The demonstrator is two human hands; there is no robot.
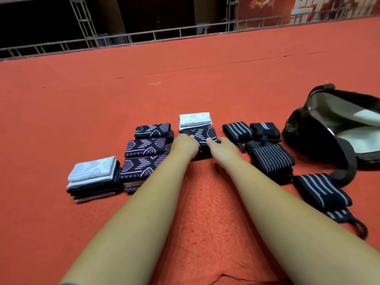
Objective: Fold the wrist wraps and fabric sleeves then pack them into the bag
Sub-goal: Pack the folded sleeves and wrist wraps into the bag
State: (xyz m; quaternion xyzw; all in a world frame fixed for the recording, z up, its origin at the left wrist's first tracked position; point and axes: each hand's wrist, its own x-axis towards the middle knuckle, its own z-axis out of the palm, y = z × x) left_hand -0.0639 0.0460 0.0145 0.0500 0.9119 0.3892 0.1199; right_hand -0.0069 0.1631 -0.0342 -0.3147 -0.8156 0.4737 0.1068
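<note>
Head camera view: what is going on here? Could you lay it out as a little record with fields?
surface: red carpet
left hand: grips the dark patterned sleeve at its left edge
right hand: grips the same sleeve at its right edge
just behind: folded white sleeve, touching it
to the left: stacks of folded sleeves
to the right: striped wrist wraps, folded
bag: far right, open, pale lining showing
packed so far: nothing visible inside

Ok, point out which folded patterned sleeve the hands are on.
The dark sleeve against the middle white sleeve; left hand and right hand both hold it, and no other.
</note>
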